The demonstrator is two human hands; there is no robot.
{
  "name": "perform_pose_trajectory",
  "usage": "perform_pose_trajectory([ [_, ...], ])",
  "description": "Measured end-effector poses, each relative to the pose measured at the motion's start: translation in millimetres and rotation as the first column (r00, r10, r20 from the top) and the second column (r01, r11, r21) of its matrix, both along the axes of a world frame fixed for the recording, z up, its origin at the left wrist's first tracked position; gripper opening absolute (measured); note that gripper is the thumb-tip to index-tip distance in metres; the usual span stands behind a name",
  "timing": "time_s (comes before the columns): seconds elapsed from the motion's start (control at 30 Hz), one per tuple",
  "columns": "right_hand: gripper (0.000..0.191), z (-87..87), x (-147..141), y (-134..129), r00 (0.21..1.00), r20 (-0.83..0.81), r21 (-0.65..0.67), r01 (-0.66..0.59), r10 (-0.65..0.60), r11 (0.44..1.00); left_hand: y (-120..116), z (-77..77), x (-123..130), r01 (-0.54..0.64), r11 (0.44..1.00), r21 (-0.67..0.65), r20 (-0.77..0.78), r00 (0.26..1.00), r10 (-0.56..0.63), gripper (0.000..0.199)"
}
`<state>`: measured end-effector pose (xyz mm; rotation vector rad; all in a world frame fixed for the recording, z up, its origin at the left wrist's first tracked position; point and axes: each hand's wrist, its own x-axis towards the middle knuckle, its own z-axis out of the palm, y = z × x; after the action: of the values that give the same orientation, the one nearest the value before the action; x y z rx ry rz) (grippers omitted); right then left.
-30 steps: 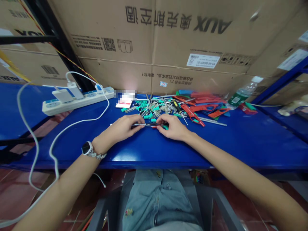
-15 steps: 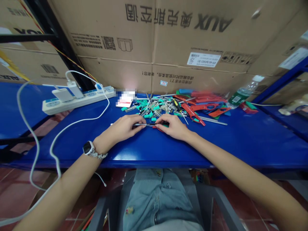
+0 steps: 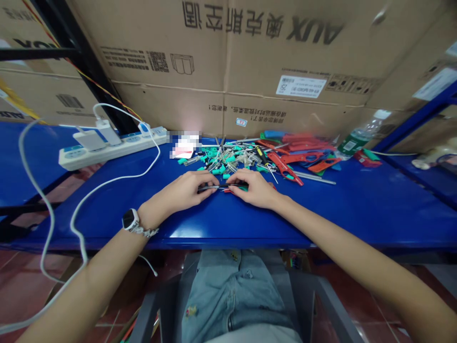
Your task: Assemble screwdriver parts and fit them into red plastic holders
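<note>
My left hand (image 3: pixel 191 188), with a watch (image 3: pixel 130 219) on its wrist, is closed on a thin silver-and-black rod-like piece (image 3: pixel 222 186) low over the blue table. My right hand (image 3: pixel 254 188) pinches the dark end of that thin piece, fingertips close to the left ones. Its exact kind is too small to make out. Under the right hand lies a red and green item (image 3: pixel 243 189), mostly hidden by the fingers. Just beyond both hands is a pile of small clear and green plastic parts (image 3: pixel 228 162). A yellow-and-black screwdriver (image 3: pixel 261 155) rests on the pile's right side.
Red plastic lighter-like casings (image 3: pixel 303 143) are heaped at the back right, beside a green-labelled bottle (image 3: pixel 357 140). A white power strip (image 3: pixel 117 147) with chargers and a cable (image 3: pixel 117 180) lies left. Large cardboard boxes (image 3: pixel 221 62) stand behind the blue table (image 3: pixel 228 224).
Both hands stay together at the same spot, with small finger shifts around the thin piece. The whole view has moved slightly.
</note>
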<state>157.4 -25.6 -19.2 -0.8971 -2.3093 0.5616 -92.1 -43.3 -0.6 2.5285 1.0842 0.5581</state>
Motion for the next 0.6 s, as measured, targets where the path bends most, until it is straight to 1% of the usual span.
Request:
perform_pose_trajectory([
  [0.07,0.010,0.8,0.0,-1.3,1.000,0.020,0.036,-0.022,0.021,0.999,-0.8,-0.3,0.9,-0.001,1.000,0.001,0.006,1.000,0.001,0.023],
  [0.17,0.009,1.5,-0.5,-2.0,0.999,0.050,0.054,-0.024,0.021,0.998,-1.8,-0.6,2.1,0.000,1.000,0.002,0.009,1.000,0.000,0.023],
  [0.3,0.004,0.3,-1.4,-0.8,0.999,0.051,0.060,-0.009,0.006,0.998,-3.3,0.6,3.1,-0.007,1.000,0.004,-0.007,1.000,0.007,0.024],
  [0.6,0.006,0.7,-2.6,-1.0,0.998,0.054,0.050,0.013,-0.015,0.999,-7.3,4.7,5.5,-0.051,0.999,0.014,-0.087,0.995,0.052,0.023],
])
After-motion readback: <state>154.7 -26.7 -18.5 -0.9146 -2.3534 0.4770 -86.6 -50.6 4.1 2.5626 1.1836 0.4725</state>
